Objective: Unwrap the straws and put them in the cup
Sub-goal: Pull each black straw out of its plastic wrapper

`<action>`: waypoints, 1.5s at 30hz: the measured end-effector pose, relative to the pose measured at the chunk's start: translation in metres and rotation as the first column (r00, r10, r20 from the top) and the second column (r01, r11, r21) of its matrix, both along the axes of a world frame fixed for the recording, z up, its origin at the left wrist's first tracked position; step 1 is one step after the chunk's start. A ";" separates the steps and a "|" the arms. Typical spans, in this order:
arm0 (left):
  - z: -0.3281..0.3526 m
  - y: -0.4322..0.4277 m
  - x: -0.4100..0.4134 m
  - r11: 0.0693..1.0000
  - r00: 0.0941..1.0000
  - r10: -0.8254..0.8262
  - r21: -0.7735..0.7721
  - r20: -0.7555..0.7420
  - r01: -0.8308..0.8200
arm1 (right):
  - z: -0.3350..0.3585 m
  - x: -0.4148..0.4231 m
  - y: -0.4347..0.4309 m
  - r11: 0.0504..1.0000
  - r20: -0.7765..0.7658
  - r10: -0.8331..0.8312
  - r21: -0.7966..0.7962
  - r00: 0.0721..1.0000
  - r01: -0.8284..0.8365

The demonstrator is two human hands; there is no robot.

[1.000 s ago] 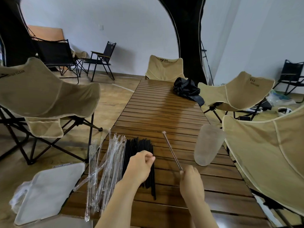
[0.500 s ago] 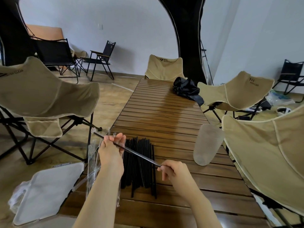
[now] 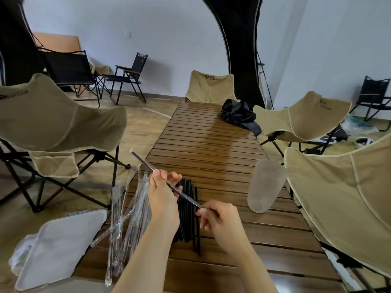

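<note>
A wrapped dark straw (image 3: pixel 143 161) slants from upper left to lower right above the table. My left hand (image 3: pixel 164 197) pinches it near its middle, and my right hand (image 3: pixel 220 218) pinches its lower end. Under my hands lies a row of bare black straws (image 3: pixel 188 210) on the wooden slat table (image 3: pixel 211 149). A pile of clear-wrapped straws (image 3: pixel 127 216) lies at the table's left edge. The frosted plastic cup (image 3: pixel 265 185) stands near the right edge, with nothing visible inside it.
Beige folding chairs stand to the left (image 3: pixel 57 121), to the right (image 3: pixel 347 197) and at the far end (image 3: pixel 209 85). A black bag (image 3: pixel 239 115) lies on the far right of the table. A white case (image 3: pixel 57 248) sits low at the left.
My right hand brought the wrapped straw down from pointing away toward the cup to slanting across in front of me. My left hand left the black straws and took hold of it.
</note>
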State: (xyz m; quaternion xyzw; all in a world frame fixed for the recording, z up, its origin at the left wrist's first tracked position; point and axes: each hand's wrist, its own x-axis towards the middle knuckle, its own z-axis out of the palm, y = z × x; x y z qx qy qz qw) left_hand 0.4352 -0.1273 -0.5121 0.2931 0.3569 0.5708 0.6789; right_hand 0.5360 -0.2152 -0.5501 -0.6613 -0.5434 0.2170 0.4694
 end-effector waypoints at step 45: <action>-0.017 0.001 0.000 0.997 0.925 -0.075 0.007 -0.372 0.083 | 0.001 0.010 0.006 0.978 0.035 -0.133 -0.159 0.990 0.137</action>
